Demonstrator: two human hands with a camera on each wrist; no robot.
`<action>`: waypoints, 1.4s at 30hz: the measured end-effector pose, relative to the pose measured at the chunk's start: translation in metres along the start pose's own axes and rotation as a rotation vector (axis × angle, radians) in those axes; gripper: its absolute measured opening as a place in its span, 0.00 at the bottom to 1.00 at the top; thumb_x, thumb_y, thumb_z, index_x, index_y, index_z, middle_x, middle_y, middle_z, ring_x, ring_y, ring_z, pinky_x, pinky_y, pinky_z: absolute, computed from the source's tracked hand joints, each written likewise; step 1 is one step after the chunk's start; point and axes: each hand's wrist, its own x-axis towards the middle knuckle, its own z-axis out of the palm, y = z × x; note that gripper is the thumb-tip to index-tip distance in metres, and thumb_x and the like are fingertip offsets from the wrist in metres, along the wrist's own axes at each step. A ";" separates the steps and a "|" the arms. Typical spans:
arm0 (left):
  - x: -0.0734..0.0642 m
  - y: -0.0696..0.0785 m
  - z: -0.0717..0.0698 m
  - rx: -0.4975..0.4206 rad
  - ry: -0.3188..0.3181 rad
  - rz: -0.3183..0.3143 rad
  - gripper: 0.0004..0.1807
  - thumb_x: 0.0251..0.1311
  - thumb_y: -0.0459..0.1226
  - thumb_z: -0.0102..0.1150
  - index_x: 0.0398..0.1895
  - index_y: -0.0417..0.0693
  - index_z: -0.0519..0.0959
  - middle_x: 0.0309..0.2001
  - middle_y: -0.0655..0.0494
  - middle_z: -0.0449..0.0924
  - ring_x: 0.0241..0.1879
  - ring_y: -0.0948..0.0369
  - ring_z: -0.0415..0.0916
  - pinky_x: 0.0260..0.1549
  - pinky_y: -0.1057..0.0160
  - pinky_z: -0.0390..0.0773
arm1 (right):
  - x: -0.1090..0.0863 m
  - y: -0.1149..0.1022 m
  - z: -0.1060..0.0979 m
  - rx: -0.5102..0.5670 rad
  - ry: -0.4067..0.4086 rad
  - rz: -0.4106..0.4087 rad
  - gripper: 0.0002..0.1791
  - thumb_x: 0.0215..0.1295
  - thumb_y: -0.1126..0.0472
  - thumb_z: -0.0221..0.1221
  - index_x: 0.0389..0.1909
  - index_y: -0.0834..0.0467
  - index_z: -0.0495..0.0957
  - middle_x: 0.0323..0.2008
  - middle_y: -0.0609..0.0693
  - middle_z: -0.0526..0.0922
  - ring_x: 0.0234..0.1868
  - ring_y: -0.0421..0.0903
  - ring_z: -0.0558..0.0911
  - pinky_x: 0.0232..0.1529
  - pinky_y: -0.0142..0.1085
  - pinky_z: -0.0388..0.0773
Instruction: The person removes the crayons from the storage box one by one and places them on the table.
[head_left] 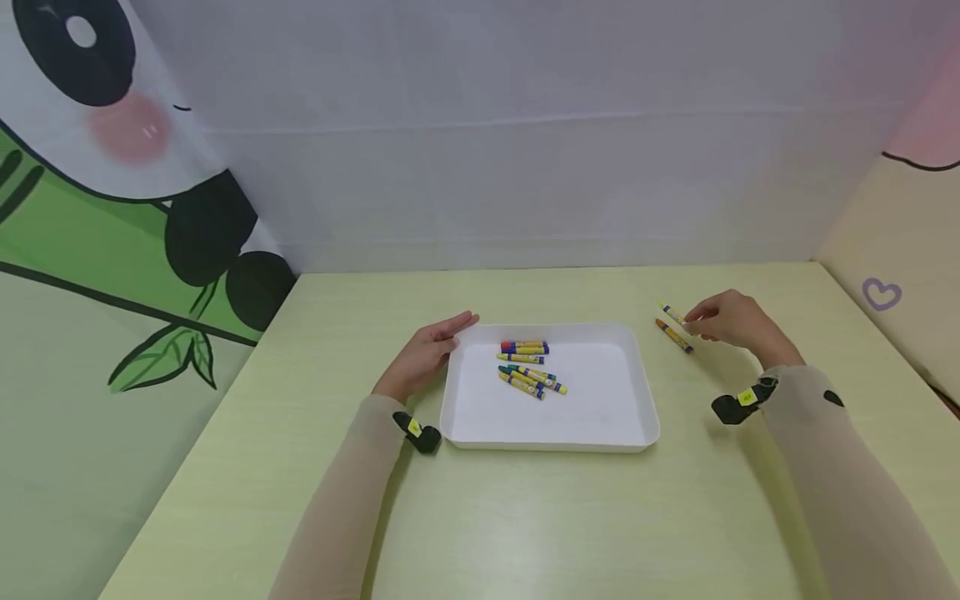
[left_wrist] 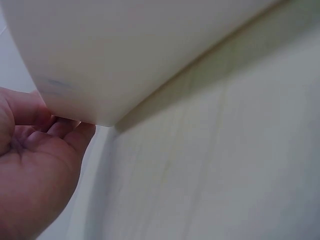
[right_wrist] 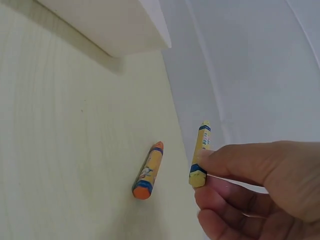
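Note:
A shallow white tray (head_left: 585, 417) lies on the table with several crayons (head_left: 525, 375) in yellow-and-blue wrappers in its left half. My left hand (head_left: 429, 354) holds the tray's far left corner, thumb at the rim and fingers reaching behind; the left wrist view shows the fingertips (left_wrist: 87, 132) right at the corner edge. Right of the tray, my right hand (head_left: 727, 321) pinches a yellow crayon (right_wrist: 199, 157) between thumb and fingers. An orange crayon (right_wrist: 148, 172) lies on the table beside that hand, close to the held one.
The pale wooden table (head_left: 540, 525) reaches back to a light cloth wall (head_left: 525, 192). Printed panels stand left and right, the right one with a purple heart (head_left: 881, 294). Small black wrist devices (head_left: 738, 407) sit on both sleeves.

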 end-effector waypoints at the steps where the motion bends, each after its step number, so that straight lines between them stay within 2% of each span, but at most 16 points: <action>1: 0.000 0.000 0.000 0.000 -0.001 0.001 0.27 0.73 0.27 0.35 0.74 0.50 0.59 0.72 0.60 0.61 0.75 0.61 0.47 0.71 0.55 0.56 | 0.000 0.003 0.001 -0.003 0.002 -0.001 0.21 0.65 0.54 0.58 0.50 0.67 0.79 0.35 0.58 0.84 0.37 0.51 0.80 0.35 0.39 0.76; 8: 0.001 0.000 0.001 0.002 -0.003 0.001 0.28 0.73 0.27 0.35 0.74 0.50 0.58 0.73 0.60 0.60 0.75 0.61 0.47 0.71 0.55 0.56 | 0.001 0.014 0.007 -0.024 0.009 0.012 0.20 0.65 0.56 0.57 0.48 0.68 0.79 0.30 0.55 0.83 0.31 0.46 0.78 0.30 0.33 0.72; 17: -0.002 -0.005 0.003 -0.001 0.006 -0.013 0.28 0.73 0.27 0.35 0.73 0.52 0.60 0.72 0.60 0.61 0.75 0.60 0.49 0.70 0.55 0.58 | 0.000 0.023 0.014 -0.025 -0.021 0.035 0.20 0.64 0.56 0.58 0.48 0.70 0.79 0.26 0.52 0.81 0.29 0.44 0.76 0.28 0.33 0.70; 24: -0.002 -0.002 0.004 -0.003 0.024 -0.018 0.27 0.73 0.27 0.36 0.72 0.53 0.61 0.72 0.61 0.62 0.74 0.61 0.49 0.70 0.55 0.58 | 0.003 0.024 0.017 -0.024 -0.021 0.039 0.20 0.64 0.56 0.58 0.47 0.69 0.79 0.27 0.52 0.81 0.30 0.44 0.75 0.28 0.33 0.70; 42: 0.000 0.000 0.001 -0.025 0.011 -0.009 0.27 0.72 0.26 0.35 0.73 0.50 0.59 0.72 0.60 0.61 0.75 0.62 0.48 0.71 0.55 0.57 | 0.005 0.021 0.018 0.012 -0.032 0.050 0.19 0.65 0.58 0.58 0.47 0.70 0.79 0.31 0.53 0.83 0.30 0.43 0.77 0.30 0.32 0.74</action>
